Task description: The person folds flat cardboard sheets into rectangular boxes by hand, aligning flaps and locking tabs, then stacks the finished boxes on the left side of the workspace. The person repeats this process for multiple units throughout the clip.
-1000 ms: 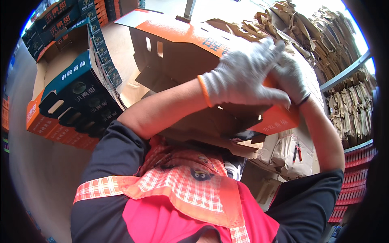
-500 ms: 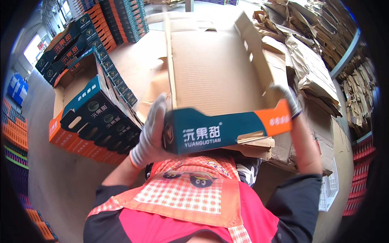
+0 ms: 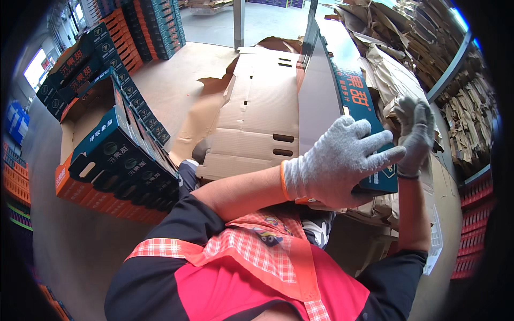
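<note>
A teal printed cardboard box [image 3: 345, 75] lies tipped on its side in front of me, its pale grey-lavender face [image 3: 316, 101] towards the left. Over its near end is my left hand [image 3: 345, 155], in a grey knit glove with an orange cuff edge; the fingers are spread, and contact with the box is unclear. My right hand [image 3: 415, 131], also gloved, is raised just past the box's right side, palm flat and fingers stretched upward. Flat brown cardboard blanks [image 3: 257, 117] with oval slots lie left of the box.
Formed teal and orange boxes [image 3: 123, 144] stand stacked on the left, with taller stacks [image 3: 155, 27] farther back. Crumpled brown paper and cardboard [image 3: 396, 69] pile up at right beside a metal post [image 3: 455, 69]. Red crates [image 3: 471, 230] stand at far right.
The box has gone from upright with its inside showing to lying on its side, farther right. My left hand has crossed rightward over it; my right hand has come off its side.
</note>
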The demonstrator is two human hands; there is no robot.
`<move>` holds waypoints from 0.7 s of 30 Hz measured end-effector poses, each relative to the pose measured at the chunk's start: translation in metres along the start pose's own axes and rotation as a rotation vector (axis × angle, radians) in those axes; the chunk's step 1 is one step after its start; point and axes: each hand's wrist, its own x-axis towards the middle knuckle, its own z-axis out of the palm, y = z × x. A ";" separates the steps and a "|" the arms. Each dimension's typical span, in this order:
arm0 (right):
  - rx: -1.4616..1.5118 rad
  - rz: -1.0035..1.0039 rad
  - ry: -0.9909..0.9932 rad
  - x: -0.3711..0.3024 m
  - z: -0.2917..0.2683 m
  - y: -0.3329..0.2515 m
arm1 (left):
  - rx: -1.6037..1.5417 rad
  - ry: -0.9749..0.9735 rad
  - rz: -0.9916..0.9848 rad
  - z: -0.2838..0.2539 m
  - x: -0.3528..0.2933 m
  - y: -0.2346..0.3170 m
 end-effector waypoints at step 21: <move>-0.806 -0.480 -1.377 -0.019 0.138 -0.024 | -0.636 0.044 -0.617 0.044 -0.076 0.007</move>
